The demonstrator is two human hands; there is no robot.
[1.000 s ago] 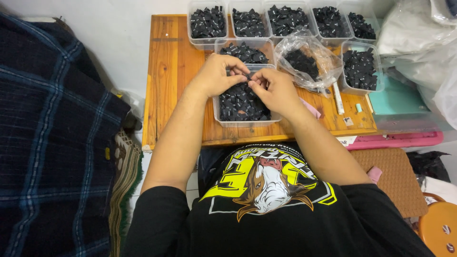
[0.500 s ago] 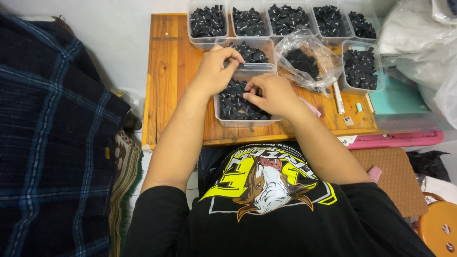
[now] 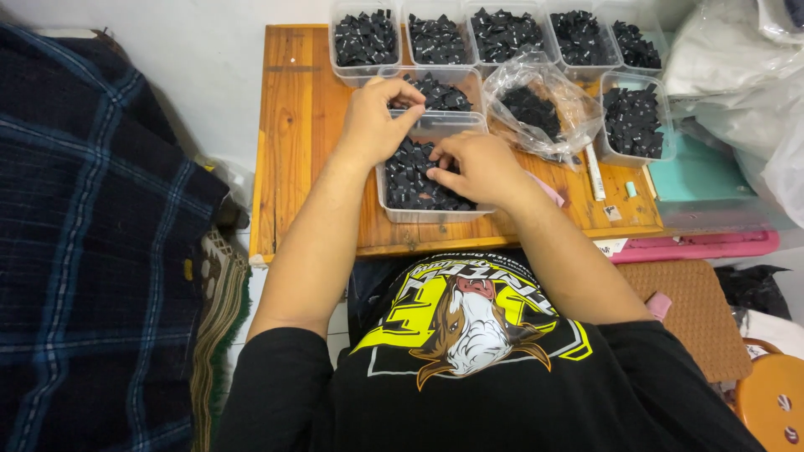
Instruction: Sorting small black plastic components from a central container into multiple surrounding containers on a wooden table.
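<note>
I am resting my right hand [image 3: 476, 170], fingers curled narrow, in the clear tub [image 3: 402, 211] of small black pieces [image 3: 410, 172]. My left hand [image 3: 374, 119] is pinching above; whether it holds one, I cannot tell. The pieces look light and stiff, best pinched by their edges.

There is one view only, from a camera worn on the person's head. It looks steeply down over the chest and forearms onto the wooden desk [image 3: 293, 151], whose far edge meets the wall at the top of the frame. It sits close: the desk fills the upper middle, with dark plaid cloth [image 3: 92, 251] left and plastic bags [image 3: 737, 67] right.
</note>
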